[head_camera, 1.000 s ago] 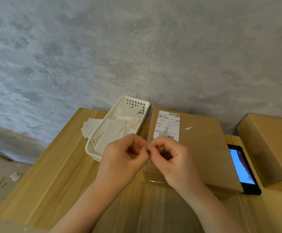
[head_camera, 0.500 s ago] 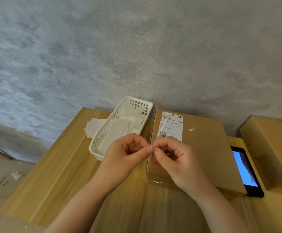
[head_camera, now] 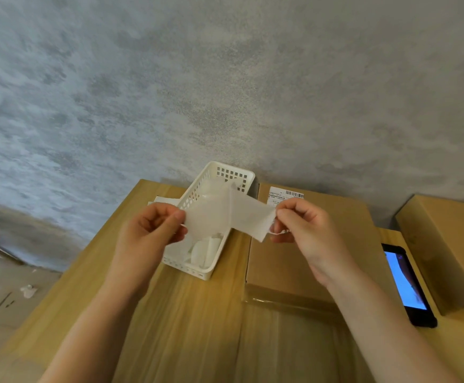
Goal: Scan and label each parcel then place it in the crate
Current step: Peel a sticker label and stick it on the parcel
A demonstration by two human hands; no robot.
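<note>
A white label sheet (head_camera: pixel 226 215) is stretched between my two hands above the table, split into two layers along a middle line. My left hand (head_camera: pixel 149 233) pinches the left layer, which looks translucent. My right hand (head_camera: pixel 305 230) pinches the right layer at its corner. Under my right hand lies a flat brown cardboard parcel (head_camera: pixel 280 261) with a printed barcode label (head_camera: pixel 286 196) at its far edge. A white perforated basket (head_camera: pixel 236 175) with several white paper scraps stands left of the parcel, under the sheet.
A black phone (head_camera: pixel 407 286) with a lit screen lies right of the parcel. A second cardboard box (head_camera: pixel 446 244) stands at the far right. White papers (head_camera: pixel 164 200) lie left of the basket. The wooden table (head_camera: pixel 184 313) ends at a grey wall.
My hands were close together, picking at a small folded label. Now they have moved apart and the label has peeled open into two layers spread between them.
</note>
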